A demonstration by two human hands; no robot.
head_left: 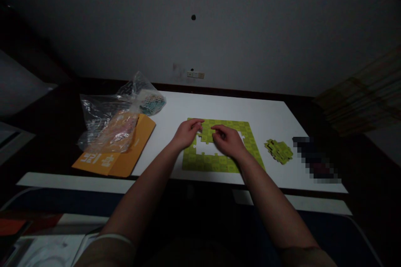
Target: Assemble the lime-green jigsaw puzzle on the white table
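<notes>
A green jigsaw puzzle (206, 164) lies on the white table, its border joined around a white inner gap. Green puzzle pieces (207, 134) reach down from the top border into that gap, between my two hands. My left hand (189, 131) is bent at their left edge, with fingertips and thumb closed against the green. From the right, my right hand (230, 139) curls its index finger and thumb onto the same spot and covers part of the gap. Dim light makes the exact grip hard to see. A loose heap of green puzzle pieces (279, 151) rests right of the puzzle.
At the table's left lies an orange cardboard envelope (131, 156) under a crumpled clear plastic bag (108, 123). A netted bundle (152, 102) sits behind it. A pixelated dark object (315, 160) is by the right edge. The white table (225, 106) stands near a wall with sockets (196, 75).
</notes>
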